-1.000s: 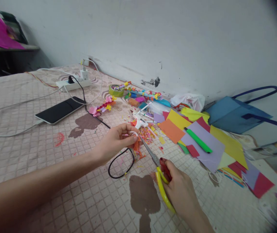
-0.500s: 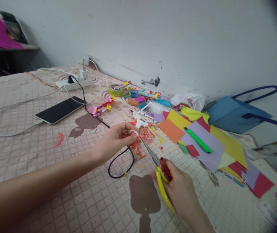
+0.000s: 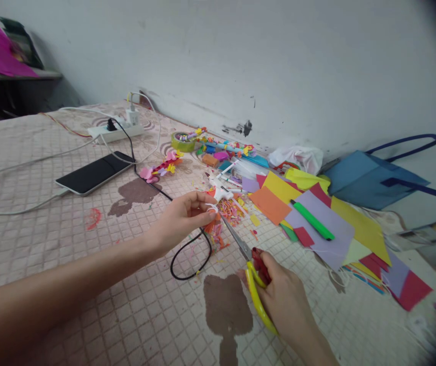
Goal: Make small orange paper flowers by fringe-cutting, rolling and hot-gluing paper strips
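Note:
My left hand [image 3: 187, 217] pinches a small curled white strip [image 3: 212, 208] between thumb and fingers, above a heap of orange and pink paper scraps [image 3: 231, 212]. In my right hand [image 3: 284, 292] is a pair of scissors [image 3: 256, 295] with yellow handles, its blades looking closed. The blade tips point up and left, close to the white strip; whether they touch it I cannot tell. Just beyond my left fingertips lies a white object [image 3: 221, 191], partly hidden.
Coloured paper sheets [image 3: 322, 221] with a green cutter [image 3: 312, 220] spread to the right, before a blue bag [image 3: 374, 178]. A phone [image 3: 93, 173] and power strip [image 3: 114, 133] lie left. A black cable [image 3: 172, 272] loops below my left hand. Tape [image 3: 183, 142] stands behind.

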`<state>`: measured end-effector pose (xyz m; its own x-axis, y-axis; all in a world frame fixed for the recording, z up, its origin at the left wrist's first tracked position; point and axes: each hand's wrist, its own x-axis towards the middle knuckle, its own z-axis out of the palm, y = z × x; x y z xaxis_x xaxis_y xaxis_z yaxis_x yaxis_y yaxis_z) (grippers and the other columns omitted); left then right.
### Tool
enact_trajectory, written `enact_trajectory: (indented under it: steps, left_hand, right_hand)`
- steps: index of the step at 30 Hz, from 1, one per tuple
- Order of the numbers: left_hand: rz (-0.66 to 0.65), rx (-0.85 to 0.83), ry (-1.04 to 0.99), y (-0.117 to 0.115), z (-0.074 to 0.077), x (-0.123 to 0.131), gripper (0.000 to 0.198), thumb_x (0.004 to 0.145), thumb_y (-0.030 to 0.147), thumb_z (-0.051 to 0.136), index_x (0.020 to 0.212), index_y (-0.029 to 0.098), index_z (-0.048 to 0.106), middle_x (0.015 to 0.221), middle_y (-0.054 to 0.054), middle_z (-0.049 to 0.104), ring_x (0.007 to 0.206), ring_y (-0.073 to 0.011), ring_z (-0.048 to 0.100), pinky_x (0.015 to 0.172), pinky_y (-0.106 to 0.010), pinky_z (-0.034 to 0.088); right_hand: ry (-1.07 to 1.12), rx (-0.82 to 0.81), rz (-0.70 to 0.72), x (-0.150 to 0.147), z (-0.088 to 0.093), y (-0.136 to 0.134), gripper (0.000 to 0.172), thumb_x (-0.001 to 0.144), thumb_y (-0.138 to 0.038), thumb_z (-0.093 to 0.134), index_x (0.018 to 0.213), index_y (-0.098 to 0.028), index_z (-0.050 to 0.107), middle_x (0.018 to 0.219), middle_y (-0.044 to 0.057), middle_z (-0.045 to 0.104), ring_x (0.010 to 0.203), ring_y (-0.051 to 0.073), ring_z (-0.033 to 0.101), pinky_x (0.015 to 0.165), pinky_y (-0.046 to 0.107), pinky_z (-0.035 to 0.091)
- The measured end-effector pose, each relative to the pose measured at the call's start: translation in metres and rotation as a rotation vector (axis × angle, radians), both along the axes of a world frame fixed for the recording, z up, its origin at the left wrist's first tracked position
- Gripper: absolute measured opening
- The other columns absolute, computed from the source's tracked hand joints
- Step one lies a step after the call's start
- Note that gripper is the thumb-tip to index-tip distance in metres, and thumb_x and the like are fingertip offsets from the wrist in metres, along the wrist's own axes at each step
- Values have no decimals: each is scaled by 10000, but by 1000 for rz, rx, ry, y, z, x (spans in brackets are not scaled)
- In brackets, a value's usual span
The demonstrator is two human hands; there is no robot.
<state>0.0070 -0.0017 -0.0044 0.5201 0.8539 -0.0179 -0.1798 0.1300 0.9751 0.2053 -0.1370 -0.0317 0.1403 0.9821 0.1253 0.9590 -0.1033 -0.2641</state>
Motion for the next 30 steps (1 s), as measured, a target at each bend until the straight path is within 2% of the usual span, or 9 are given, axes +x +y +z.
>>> enact_trajectory:
  steps: [10, 21, 30]
  left_hand:
    - [-2, 12, 26, 1, 2, -1, 301, 743, 212, 673, 1009, 133, 557, 773, -7, 614, 690, -120, 610, 625, -241, 461]
    - [-57, -11, -6, 3, 2, -1, 256, 748, 198, 675, 958, 127, 547, 735, 12, 595, 661, -89, 576, 622, -216, 444]
    - [-49, 34, 31, 3, 3, -1, 226, 752, 204, 664, 939, 134, 557, 738, 6, 591, 662, -98, 571, 615, -227, 437]
  right_hand:
    - [1, 0, -5, -3, 2, 1, 208, 831, -421, 522, 817, -213, 522, 594, 4, 624, 496, 176, 582, 483, 260, 384]
    - [-44, 12, -53, -4, 2, 2, 258, 799, -452, 550, 882, -208, 550, 683, 28, 678, 585, 222, 648, 532, 296, 434]
    - [-44, 31, 7, -1, 1, 1, 182, 813, -386, 533, 854, -209, 529, 638, 11, 655, 535, 196, 626, 492, 272, 402]
